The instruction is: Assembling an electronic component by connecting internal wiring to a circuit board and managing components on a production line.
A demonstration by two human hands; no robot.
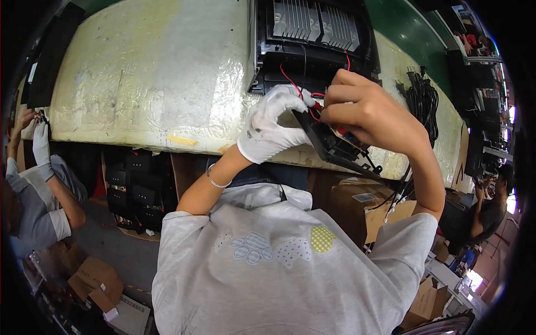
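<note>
A black panel (330, 152) with parts set in it is tilted in the air over the near edge of the worktable (139, 72), right in front of the person. The gloved left hand (274, 120) holds it by its left end, thumb and fingers curled. The bare right hand (371, 111) has its fingers bunched at the panel beside the red wires (291, 79); from here I can't tell whether they pinch one. Just beyond lies a black housing (272, 75) topped with ribbed metal heat sinks (296, 23). Black cables (422, 103) lie bundled to the right, a cardboard box (357, 204) sits below the table edge, and a co-worker (36, 206) works at far left.
</note>
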